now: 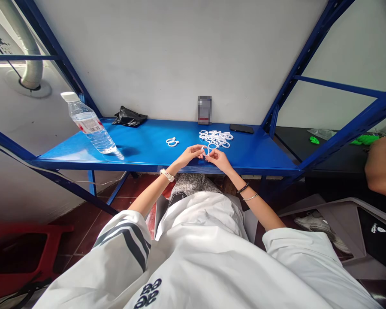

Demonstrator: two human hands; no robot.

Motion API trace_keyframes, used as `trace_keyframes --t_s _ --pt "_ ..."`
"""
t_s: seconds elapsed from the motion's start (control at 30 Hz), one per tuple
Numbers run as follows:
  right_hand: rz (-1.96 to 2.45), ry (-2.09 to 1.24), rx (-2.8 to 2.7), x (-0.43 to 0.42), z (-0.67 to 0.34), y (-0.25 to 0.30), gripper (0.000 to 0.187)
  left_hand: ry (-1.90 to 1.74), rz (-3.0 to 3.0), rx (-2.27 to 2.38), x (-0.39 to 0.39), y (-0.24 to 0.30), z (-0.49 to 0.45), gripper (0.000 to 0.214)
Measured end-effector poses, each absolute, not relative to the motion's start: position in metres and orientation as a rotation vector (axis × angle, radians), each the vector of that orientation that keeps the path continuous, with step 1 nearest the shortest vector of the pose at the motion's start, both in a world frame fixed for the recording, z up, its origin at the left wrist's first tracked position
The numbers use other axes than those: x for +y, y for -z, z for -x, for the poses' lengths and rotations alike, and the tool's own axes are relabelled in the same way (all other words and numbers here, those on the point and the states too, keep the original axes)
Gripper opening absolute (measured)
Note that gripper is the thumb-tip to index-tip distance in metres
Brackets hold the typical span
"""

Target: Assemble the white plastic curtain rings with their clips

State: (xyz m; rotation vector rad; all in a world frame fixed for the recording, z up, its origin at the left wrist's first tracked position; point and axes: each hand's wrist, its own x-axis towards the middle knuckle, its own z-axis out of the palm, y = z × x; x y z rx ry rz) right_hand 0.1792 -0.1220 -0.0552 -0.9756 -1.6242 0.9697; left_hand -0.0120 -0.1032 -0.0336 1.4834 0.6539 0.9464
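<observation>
A small white plastic ring is pinched between my two hands above the front edge of the blue table. My left hand grips its left side, and my right hand grips the lower right. Just behind my right hand lies a loose pile of similar white rings. Off to the left, a couple of white rings with small knobs rest together on the tabletop. Fingertips hide part of the held ring, so its finer detail cannot be made out.
A water bottle stands at the table's left end. Behind are a black plastic bag, an upright grey box and a dark phone. Blue frame posts flank the table. Another person's arm is at the right, near green items.
</observation>
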Motion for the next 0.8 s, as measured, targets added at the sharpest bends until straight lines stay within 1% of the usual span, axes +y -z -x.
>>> trace_keyframes --t_s 0.13,0.27,0.8 --pt "0.972 -0.981 -1.601 -0.1204 -0.1797 0.0560 0.051 -0.951 -1.419 0.640 -0.1015 0.0354 0.0125 0.066" --pt "0.977 -1.001 -1.581 -0.1212 -0.1804 0.0540 0.051 -0.963 -1.386 0.623 -0.1019 0.0352 0.0130 0.066" --pt "0.977 -1.051 -1.601 -0.1228 -0.1806 0.0482 0.053 -1.020 -1.341 0.595 -0.0988 0.0381 0.0126 0.050"
